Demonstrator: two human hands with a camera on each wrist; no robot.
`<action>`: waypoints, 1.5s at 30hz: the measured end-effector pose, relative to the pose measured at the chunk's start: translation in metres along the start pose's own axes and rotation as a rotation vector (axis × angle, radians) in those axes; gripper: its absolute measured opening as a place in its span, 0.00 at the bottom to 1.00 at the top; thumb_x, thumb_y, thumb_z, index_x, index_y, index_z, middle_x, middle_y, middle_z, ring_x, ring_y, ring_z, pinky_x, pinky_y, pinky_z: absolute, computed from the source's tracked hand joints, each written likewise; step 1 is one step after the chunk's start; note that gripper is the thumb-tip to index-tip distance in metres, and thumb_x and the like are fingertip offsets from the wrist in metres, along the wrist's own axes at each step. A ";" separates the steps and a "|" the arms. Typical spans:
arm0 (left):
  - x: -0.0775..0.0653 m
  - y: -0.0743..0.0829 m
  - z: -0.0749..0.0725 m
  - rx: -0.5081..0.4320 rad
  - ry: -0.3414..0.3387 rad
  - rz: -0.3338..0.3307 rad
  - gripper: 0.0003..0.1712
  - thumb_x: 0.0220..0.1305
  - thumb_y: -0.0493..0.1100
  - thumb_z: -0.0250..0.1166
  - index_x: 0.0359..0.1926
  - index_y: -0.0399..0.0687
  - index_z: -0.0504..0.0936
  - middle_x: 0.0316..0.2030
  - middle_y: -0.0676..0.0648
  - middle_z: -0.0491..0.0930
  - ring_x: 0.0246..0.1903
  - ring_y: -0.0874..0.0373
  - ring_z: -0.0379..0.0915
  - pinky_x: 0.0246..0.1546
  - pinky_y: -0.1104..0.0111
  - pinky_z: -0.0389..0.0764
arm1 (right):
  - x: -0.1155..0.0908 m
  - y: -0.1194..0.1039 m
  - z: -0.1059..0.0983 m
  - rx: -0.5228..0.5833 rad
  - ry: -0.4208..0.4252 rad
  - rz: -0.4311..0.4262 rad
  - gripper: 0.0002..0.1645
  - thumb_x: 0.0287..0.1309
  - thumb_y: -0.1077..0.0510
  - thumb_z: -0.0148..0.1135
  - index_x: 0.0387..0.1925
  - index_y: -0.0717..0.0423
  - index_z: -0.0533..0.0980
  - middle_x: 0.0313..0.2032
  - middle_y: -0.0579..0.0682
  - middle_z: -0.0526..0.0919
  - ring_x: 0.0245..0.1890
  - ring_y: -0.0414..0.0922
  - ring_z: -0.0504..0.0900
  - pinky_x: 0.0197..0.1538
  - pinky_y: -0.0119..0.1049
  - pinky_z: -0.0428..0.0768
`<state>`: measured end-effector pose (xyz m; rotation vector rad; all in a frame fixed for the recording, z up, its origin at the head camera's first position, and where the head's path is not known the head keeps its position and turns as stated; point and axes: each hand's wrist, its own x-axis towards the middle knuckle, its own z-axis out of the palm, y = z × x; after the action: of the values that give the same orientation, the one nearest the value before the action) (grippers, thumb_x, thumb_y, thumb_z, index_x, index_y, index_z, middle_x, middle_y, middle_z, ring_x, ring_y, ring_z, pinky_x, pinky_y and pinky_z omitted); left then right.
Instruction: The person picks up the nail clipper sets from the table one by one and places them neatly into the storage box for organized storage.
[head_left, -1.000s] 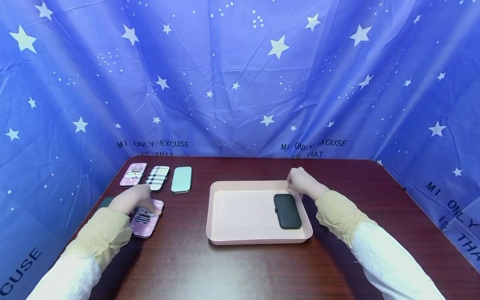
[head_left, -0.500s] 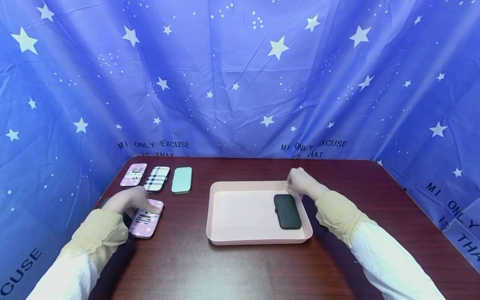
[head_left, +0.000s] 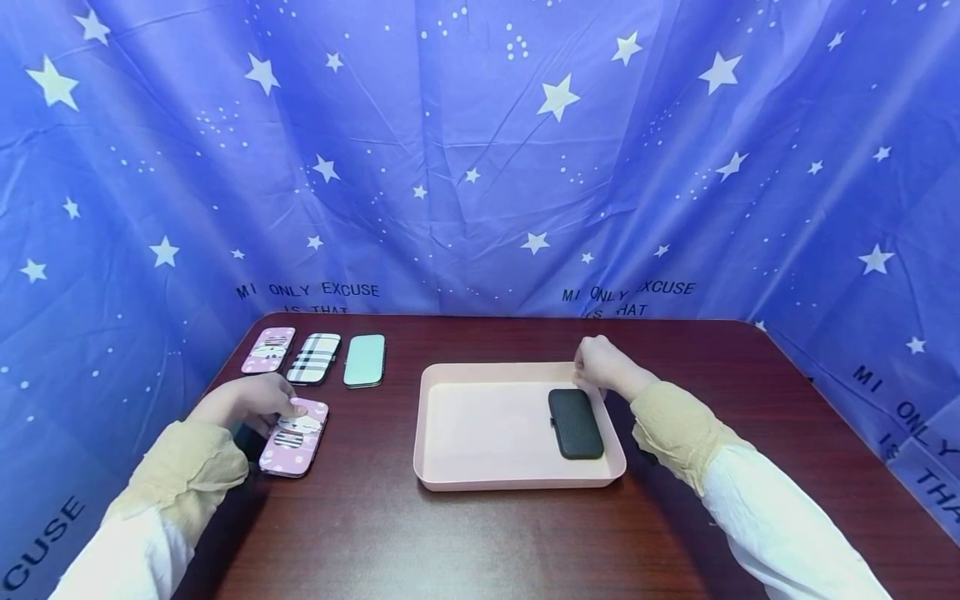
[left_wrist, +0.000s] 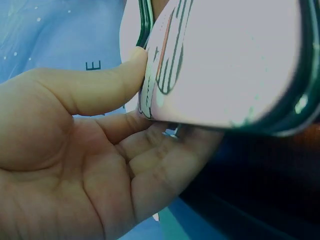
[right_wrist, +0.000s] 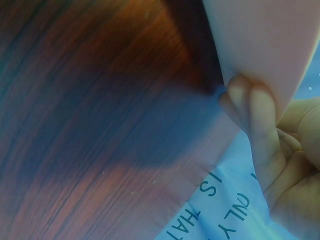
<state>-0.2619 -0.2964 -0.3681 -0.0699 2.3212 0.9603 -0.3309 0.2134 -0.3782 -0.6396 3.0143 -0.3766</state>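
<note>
My left hand (head_left: 243,400) pinches a pink hard-shell case (head_left: 294,437) with a cartoon print at the table's left side. In the left wrist view the thumb lies against an edge of the pink case (left_wrist: 240,60), and the fingers curl under it by a small metal clasp (left_wrist: 172,131). A dark green case (head_left: 247,437) is mostly hidden under the left wrist. With thumb and fingers, my right hand (head_left: 606,365) grips the far right corner of a pale pink tray (head_left: 517,483); the right wrist view shows the tray wall (right_wrist: 265,45) pinched. Inside the tray lies a black textured case (head_left: 576,423).
Behind the left hand, another pink cartoon case (head_left: 268,350), a plaid case (head_left: 314,358) and a mint green case (head_left: 365,361) lie in a row. The brown wooden table (head_left: 465,542) ends at a blue star-printed curtain (head_left: 480,167).
My left hand has slid leftward across the pink case, its thumb now nearer that case's left edge, covering more of the dark green case. The right hand and tray have stayed put.
</note>
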 end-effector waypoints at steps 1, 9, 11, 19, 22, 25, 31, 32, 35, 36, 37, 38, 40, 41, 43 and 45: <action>0.000 -0.001 0.001 -0.011 -0.003 0.004 0.18 0.63 0.36 0.58 0.46 0.23 0.66 0.26 0.48 0.78 0.26 0.59 0.76 0.29 0.64 0.82 | 0.000 0.000 0.000 0.003 0.004 -0.003 0.21 0.46 0.70 0.56 0.07 0.52 0.63 0.06 0.42 0.67 0.05 0.36 0.73 0.14 0.28 0.73; 0.000 0.000 0.008 -0.079 0.046 0.022 0.08 0.63 0.33 0.54 0.39 0.28 0.68 0.26 0.47 0.77 0.26 0.59 0.74 0.29 0.64 0.81 | 0.000 0.002 0.002 0.018 0.000 -0.002 0.21 0.46 0.71 0.55 0.07 0.52 0.64 0.06 0.43 0.68 0.05 0.37 0.73 0.12 0.29 0.73; 0.000 0.001 0.008 -0.103 0.053 0.030 0.09 0.64 0.33 0.53 0.40 0.27 0.67 0.27 0.47 0.77 0.27 0.59 0.75 0.31 0.63 0.82 | 0.000 0.001 0.002 0.020 -0.004 0.001 0.22 0.47 0.71 0.55 0.07 0.51 0.62 0.06 0.43 0.67 0.05 0.37 0.73 0.13 0.29 0.73; 0.001 0.007 0.008 -0.172 0.053 0.091 0.15 0.65 0.33 0.50 0.46 0.21 0.63 0.28 0.45 0.76 0.28 0.59 0.75 0.34 0.61 0.82 | 0.000 -0.001 -0.001 0.016 -0.007 0.008 0.23 0.47 0.71 0.56 0.06 0.52 0.62 0.05 0.42 0.66 0.04 0.37 0.73 0.13 0.29 0.73; 0.001 0.010 0.010 -0.204 0.062 0.116 0.09 0.65 0.33 0.49 0.41 0.26 0.66 0.28 0.47 0.77 0.28 0.60 0.75 0.34 0.62 0.82 | -0.001 -0.001 -0.002 0.011 0.000 0.003 0.22 0.47 0.72 0.55 0.07 0.52 0.63 0.05 0.42 0.66 0.05 0.37 0.73 0.13 0.28 0.73; 0.002 0.014 0.013 -0.248 0.071 0.139 0.06 0.67 0.33 0.48 0.37 0.31 0.67 0.26 0.49 0.77 0.28 0.61 0.75 0.34 0.63 0.82 | -0.002 -0.001 -0.002 -0.007 0.020 -0.023 0.21 0.46 0.71 0.56 0.07 0.53 0.64 0.06 0.42 0.66 0.05 0.37 0.73 0.14 0.28 0.73; 0.002 0.024 0.017 -0.321 0.096 0.194 0.07 0.69 0.35 0.49 0.37 0.34 0.68 0.23 0.52 0.75 0.25 0.63 0.73 0.31 0.66 0.81 | -0.003 -0.001 -0.002 -0.012 0.031 -0.039 0.21 0.46 0.71 0.56 0.06 0.52 0.64 0.06 0.41 0.66 0.05 0.36 0.73 0.15 0.28 0.73; 0.002 0.026 0.017 -0.332 0.098 0.204 0.07 0.70 0.36 0.49 0.38 0.33 0.69 0.23 0.52 0.76 0.25 0.64 0.73 0.31 0.67 0.81 | -0.003 -0.001 -0.002 -0.007 0.031 -0.038 0.21 0.46 0.71 0.56 0.06 0.52 0.65 0.06 0.42 0.67 0.05 0.37 0.73 0.15 0.28 0.73; 0.001 0.032 0.018 -0.373 0.098 0.229 0.10 0.71 0.37 0.49 0.42 0.31 0.68 0.24 0.54 0.76 0.26 0.65 0.73 0.32 0.68 0.81 | -0.003 0.000 -0.001 0.024 0.027 -0.041 0.20 0.45 0.71 0.55 0.06 0.53 0.66 0.06 0.44 0.70 0.05 0.38 0.74 0.15 0.30 0.75; 0.001 0.034 0.018 -0.393 0.097 0.237 0.11 0.71 0.37 0.48 0.44 0.30 0.67 0.24 0.54 0.76 0.26 0.65 0.72 0.32 0.68 0.81 | -0.003 0.001 -0.001 0.035 0.024 -0.042 0.19 0.45 0.71 0.55 0.06 0.54 0.66 0.06 0.44 0.70 0.05 0.38 0.74 0.15 0.30 0.75; 0.001 0.036 0.019 -0.409 0.100 0.244 0.11 0.71 0.38 0.48 0.45 0.30 0.66 0.24 0.54 0.77 0.26 0.66 0.73 0.33 0.68 0.81 | -0.002 0.001 -0.001 0.043 0.023 -0.048 0.19 0.45 0.71 0.55 0.06 0.54 0.67 0.06 0.45 0.71 0.05 0.38 0.74 0.14 0.30 0.75; 0.001 0.039 0.020 -0.424 0.103 0.249 0.12 0.71 0.38 0.48 0.46 0.29 0.66 0.24 0.54 0.77 0.26 0.66 0.73 0.33 0.68 0.81 | -0.003 0.002 -0.001 0.051 0.033 -0.069 0.19 0.43 0.71 0.54 0.06 0.53 0.66 0.06 0.44 0.70 0.05 0.37 0.73 0.13 0.29 0.74; -0.001 0.043 0.021 -0.458 0.105 0.267 0.12 0.72 0.38 0.47 0.46 0.29 0.65 0.24 0.54 0.77 0.26 0.66 0.73 0.33 0.69 0.81 | -0.003 0.002 -0.001 0.063 0.029 -0.072 0.19 0.43 0.71 0.54 0.06 0.53 0.66 0.06 0.44 0.70 0.04 0.37 0.73 0.12 0.30 0.74; -0.001 0.046 0.022 -0.474 0.109 0.273 0.12 0.72 0.38 0.47 0.45 0.30 0.65 0.24 0.54 0.77 0.26 0.67 0.73 0.33 0.69 0.81 | -0.003 0.003 -0.001 0.060 0.031 -0.076 0.19 0.43 0.71 0.54 0.06 0.52 0.65 0.05 0.43 0.69 0.04 0.36 0.73 0.12 0.29 0.73; -0.003 0.051 0.025 -0.499 0.113 0.285 0.11 0.72 0.38 0.47 0.44 0.31 0.65 0.24 0.54 0.77 0.26 0.67 0.74 0.33 0.70 0.81 | -0.003 0.003 -0.001 0.058 0.028 -0.070 0.20 0.43 0.71 0.54 0.05 0.52 0.65 0.05 0.43 0.68 0.04 0.37 0.73 0.12 0.30 0.73; -0.004 0.055 0.026 -0.510 0.111 0.304 0.10 0.72 0.38 0.48 0.43 0.32 0.66 0.24 0.55 0.78 0.26 0.67 0.75 0.33 0.70 0.81 | -0.002 0.001 -0.001 0.051 0.018 -0.039 0.20 0.44 0.71 0.54 0.06 0.53 0.65 0.05 0.44 0.68 0.05 0.38 0.74 0.12 0.31 0.74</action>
<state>-0.2599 -0.2395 -0.3460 0.0249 2.1643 1.7246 -0.3300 0.2157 -0.3774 -0.6956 3.0017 -0.4624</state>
